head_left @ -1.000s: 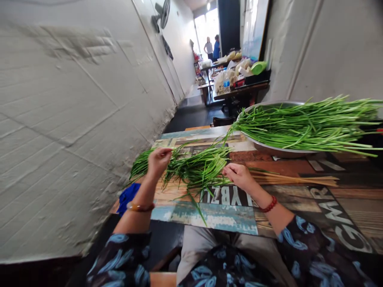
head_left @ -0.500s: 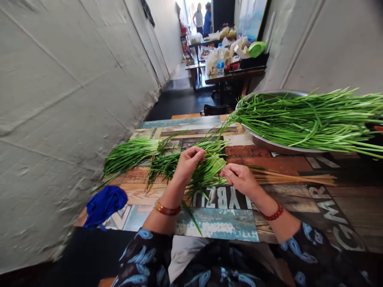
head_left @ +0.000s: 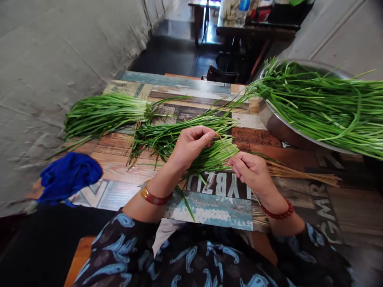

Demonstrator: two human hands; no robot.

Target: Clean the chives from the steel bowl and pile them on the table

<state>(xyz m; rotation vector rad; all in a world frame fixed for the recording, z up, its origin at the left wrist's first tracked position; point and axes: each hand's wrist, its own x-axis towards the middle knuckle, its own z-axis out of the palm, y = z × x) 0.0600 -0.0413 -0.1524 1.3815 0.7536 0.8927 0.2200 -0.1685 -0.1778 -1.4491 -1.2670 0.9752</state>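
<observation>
My left hand (head_left: pixel 194 145) is closed in a pinch on a thin brown strand above a bunch of green stalks (head_left: pixel 220 153). Close to the pale cut ends of that bunch, my right hand (head_left: pixel 249 169) is also pinched closed; a thin strand shows below its palm, toward the wrist. Another bundle of green stalks (head_left: pixel 110 109) lies at the left of the table, its pale ends pointing right. Long brown strands (head_left: pixel 305 173) lie to the right of my right hand.
A metal bowl (head_left: pixel 278 123) heaped with long green stalks (head_left: pixel 323 103) stands at the right. A blue cloth (head_left: pixel 72 173) lies at the left edge of the patterned table (head_left: pixel 218 211). Beyond are a chair (head_left: pixel 223 75) and another table (head_left: pixel 257 30) with a bottle (head_left: pixel 243 12).
The view has tilted down and come closer, so the people at the back are out of frame. Both hands keep nearly the same pinched pose over the bunch.
</observation>
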